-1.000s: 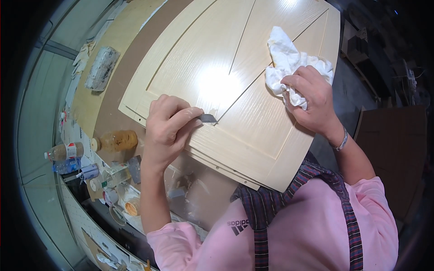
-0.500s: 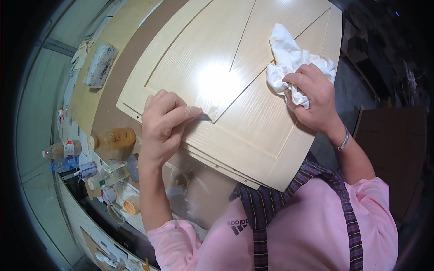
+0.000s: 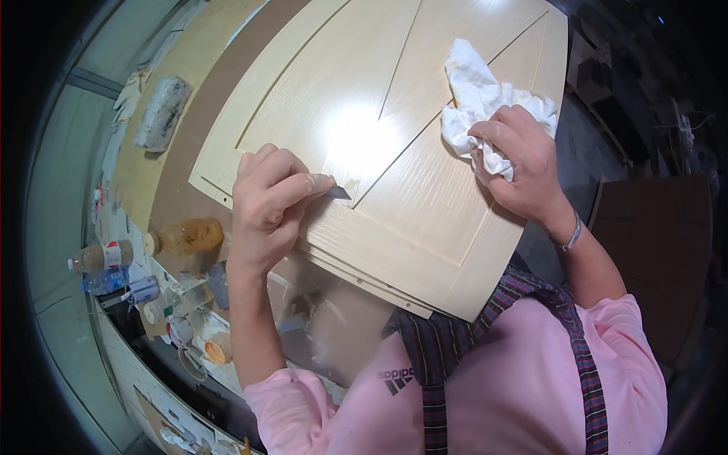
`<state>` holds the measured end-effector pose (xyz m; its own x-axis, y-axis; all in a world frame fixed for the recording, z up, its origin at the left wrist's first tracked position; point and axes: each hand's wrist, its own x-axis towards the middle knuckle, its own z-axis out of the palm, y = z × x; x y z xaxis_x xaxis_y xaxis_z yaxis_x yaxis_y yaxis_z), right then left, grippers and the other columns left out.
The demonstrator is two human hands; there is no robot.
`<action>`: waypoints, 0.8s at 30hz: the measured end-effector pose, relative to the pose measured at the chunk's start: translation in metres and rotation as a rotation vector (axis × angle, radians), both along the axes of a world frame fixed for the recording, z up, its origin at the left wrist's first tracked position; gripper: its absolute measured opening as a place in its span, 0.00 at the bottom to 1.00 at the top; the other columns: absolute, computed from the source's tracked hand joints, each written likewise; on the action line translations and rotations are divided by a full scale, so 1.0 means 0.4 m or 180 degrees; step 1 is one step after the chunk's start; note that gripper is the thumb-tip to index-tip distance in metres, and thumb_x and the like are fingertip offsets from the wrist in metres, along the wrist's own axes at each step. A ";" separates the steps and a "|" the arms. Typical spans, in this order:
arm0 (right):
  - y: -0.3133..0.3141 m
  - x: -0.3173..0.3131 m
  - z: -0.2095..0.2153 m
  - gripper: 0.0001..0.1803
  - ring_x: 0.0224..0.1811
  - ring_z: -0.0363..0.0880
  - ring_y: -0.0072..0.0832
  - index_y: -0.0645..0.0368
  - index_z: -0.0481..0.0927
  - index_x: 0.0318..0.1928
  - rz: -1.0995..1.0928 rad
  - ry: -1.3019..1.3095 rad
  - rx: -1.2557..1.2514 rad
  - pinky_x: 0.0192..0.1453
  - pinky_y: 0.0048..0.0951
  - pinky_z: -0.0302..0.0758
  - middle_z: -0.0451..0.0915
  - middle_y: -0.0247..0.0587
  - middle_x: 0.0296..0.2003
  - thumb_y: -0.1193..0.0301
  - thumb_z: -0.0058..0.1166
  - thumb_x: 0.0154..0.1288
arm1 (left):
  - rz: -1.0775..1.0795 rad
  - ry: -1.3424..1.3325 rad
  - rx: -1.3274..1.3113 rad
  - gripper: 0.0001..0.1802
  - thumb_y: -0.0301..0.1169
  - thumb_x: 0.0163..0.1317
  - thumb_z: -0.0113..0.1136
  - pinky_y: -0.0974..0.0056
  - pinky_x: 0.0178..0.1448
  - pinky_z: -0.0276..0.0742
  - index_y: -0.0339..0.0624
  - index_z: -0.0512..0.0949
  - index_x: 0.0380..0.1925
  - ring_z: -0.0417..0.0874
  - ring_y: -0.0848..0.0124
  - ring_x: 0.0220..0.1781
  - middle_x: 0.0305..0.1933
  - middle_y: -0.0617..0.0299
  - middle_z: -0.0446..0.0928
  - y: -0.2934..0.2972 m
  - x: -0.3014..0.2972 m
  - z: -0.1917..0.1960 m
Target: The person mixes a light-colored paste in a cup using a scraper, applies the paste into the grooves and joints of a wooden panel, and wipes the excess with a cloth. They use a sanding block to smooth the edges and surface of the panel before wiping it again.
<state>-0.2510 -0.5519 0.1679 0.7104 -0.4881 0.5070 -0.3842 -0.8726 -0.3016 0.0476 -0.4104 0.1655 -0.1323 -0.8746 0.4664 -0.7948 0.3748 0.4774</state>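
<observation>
A cream wood-grain door panel (image 3: 394,235) with carved diagonal grooves lies in front of me, on top of at least one similar panel whose edge shows beneath it. My left hand (image 3: 267,205) is closed in a pinch on a small dark blade (image 3: 338,192). The blade's tip is at the panel's surface, close to where a diagonal groove meets the lower border. Further right, my right hand (image 3: 523,163) grips a crumpled white rag (image 3: 476,95) against the panel. Part of the rag is hidden under the fingers.
Left of the panels, the brown bench (image 3: 193,163) carries a jar of amber liquid (image 3: 189,236), a plastic bottle (image 3: 105,256), an open orange-filled jar (image 3: 218,348) and a whitish block (image 3: 164,114). A dark brown board (image 3: 652,250) stands at the right.
The view has shifted slightly. My left hand has tilted a little and more of the blade shows at its fingertips. My right hand keeps its hold on the rag.
</observation>
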 end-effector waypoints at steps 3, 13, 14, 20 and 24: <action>-0.001 0.001 -0.002 0.14 0.32 0.76 0.41 0.60 0.82 0.39 0.0015 -0.0031 -0.0049 0.35 0.36 0.71 0.76 0.44 0.30 0.81 0.63 0.48 | -0.0032 0.0046 0.0077 0.13 0.20 0.43 0.64 0.62 0.38 0.58 0.46 0.87 0.31 0.71 0.66 0.30 0.24 0.65 0.70 0.014 -0.001 0.000; 0.000 0.001 0.002 0.13 0.32 0.75 0.41 0.59 0.81 0.37 -0.0001 -0.0069 -0.0051 0.35 0.37 0.71 0.75 0.43 0.29 0.78 0.63 0.47 | 0.0836 -0.0145 -0.0255 0.10 0.17 0.49 0.68 0.61 0.34 0.67 0.39 0.84 0.33 0.75 0.64 0.30 0.27 0.59 0.74 0.056 -0.020 -0.004; -0.005 0.005 -0.002 0.14 0.33 0.76 0.41 0.61 0.81 0.39 0.0036 -0.0011 -0.0038 0.36 0.36 0.71 0.76 0.44 0.30 0.81 0.63 0.47 | 0.1383 -0.0044 -0.0368 0.11 0.15 0.51 0.66 0.62 0.35 0.69 0.37 0.84 0.35 0.75 0.63 0.30 0.27 0.57 0.75 0.058 -0.002 -0.018; -0.002 -0.008 0.002 0.14 0.32 0.75 0.42 0.61 0.81 0.39 0.0078 -0.0042 -0.0024 0.35 0.36 0.71 0.76 0.45 0.30 0.81 0.63 0.48 | 0.0909 -0.0546 -0.0234 0.06 0.21 0.51 0.68 0.59 0.30 0.69 0.39 0.80 0.27 0.75 0.61 0.27 0.24 0.57 0.72 0.101 -0.137 0.007; 0.001 -0.002 -0.002 0.13 0.32 0.75 0.42 0.61 0.81 0.38 0.0100 -0.0122 -0.0017 0.35 0.37 0.71 0.75 0.45 0.29 0.80 0.63 0.49 | 0.2013 -0.0465 -0.0719 0.06 0.21 0.50 0.68 0.59 0.28 0.68 0.40 0.79 0.25 0.74 0.61 0.25 0.23 0.57 0.70 0.118 -0.082 -0.021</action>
<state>-0.2518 -0.5514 0.1670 0.7055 -0.4630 0.5366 -0.3449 -0.8857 -0.3108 0.0148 -0.3634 0.1570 0.2963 -0.6878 0.6627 -0.9438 -0.1048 0.3133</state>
